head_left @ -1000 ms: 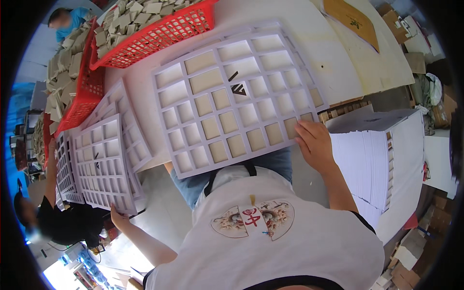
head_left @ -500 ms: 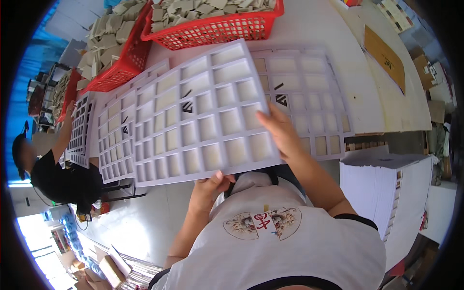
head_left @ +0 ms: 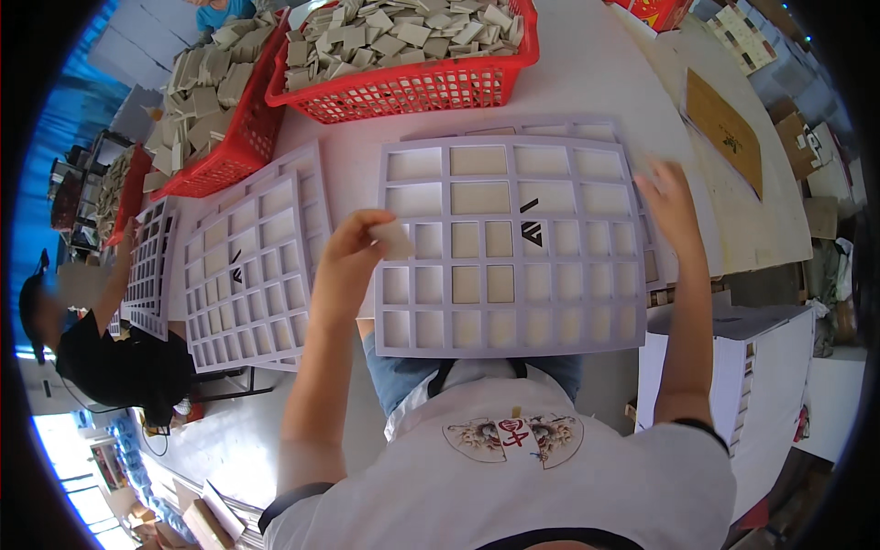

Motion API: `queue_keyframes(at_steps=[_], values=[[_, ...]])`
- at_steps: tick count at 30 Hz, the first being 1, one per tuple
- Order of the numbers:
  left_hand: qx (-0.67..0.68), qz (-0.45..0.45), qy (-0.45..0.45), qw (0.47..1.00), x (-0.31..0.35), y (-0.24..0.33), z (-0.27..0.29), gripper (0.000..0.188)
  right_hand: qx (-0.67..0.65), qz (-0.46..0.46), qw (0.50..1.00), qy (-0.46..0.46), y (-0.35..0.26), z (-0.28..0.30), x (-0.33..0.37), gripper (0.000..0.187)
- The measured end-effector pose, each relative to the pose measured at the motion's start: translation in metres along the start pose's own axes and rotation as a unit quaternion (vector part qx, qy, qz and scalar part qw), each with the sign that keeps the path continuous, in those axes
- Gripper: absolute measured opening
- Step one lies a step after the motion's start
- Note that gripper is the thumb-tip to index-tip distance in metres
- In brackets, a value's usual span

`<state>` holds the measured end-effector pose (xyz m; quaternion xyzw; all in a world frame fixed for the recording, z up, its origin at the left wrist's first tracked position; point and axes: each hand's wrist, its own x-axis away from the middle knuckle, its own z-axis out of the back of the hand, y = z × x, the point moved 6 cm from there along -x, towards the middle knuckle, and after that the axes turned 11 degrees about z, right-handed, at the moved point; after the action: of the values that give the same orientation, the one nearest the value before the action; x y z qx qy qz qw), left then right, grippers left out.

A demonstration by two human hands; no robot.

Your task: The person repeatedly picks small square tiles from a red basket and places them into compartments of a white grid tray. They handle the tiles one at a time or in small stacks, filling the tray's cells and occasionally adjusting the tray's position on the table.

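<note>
A white gridded panel (head_left: 529,309) with rectangular recesses and a black slanted mark lies in front of me, on top of similar panels. A few of its middle recesses look beige and filled; the others are pale. At its left edge, my left hand (head_left: 353,247) is closed on a small pale square piece (head_left: 394,240), pinched between thumb and fingers. Past the panel's upper right corner my right hand (head_left: 672,197) hovers, slightly blurred, its fingers apart and nothing seen in them. Another stack of gridded panels (head_left: 206,298) lies to the left.
Red plastic baskets (head_left: 412,90) heaped with flat grey-beige pieces (head_left: 414,35) stand at the back and left. A brown flat board (head_left: 724,128) lies at the right of the table. At far left a person in black (head_left: 119,353) handles a dark-gridded panel (head_left: 151,261).
The panel I held tilted with both hands now lies on the right-hand panels. My left hand has risen to its left edge with a small piece; my right hand has let go and moved right.
</note>
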<state>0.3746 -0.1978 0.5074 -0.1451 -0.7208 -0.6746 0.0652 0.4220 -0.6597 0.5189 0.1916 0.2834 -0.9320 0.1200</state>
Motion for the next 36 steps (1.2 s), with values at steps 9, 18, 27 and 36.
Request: queue_keyframes(at_steps=[9,18,27,36], values=[[-0.209,0.029,-0.019,0.977,-0.008,-0.035,-0.068,0.03,0.083,0.198,0.976,0.021,-0.081,-0.175,-0.32,0.051],[-0.335,-0.016,-0.064,0.94,0.07,-0.072,-0.081,0.03,0.088,0.103,0.99,0.048,-0.082,-0.208,-0.338,0.019],[-0.584,-0.263,-0.07,0.765,0.082,-0.071,-0.086,0.041,-0.278,0.066,0.951,-0.121,-0.11,-0.107,-0.147,0.021],[-0.506,-0.472,0.15,0.706,-0.128,0.087,-0.047,0.043,-0.302,0.001,0.917,-0.261,-0.176,-0.124,0.105,0.01]])
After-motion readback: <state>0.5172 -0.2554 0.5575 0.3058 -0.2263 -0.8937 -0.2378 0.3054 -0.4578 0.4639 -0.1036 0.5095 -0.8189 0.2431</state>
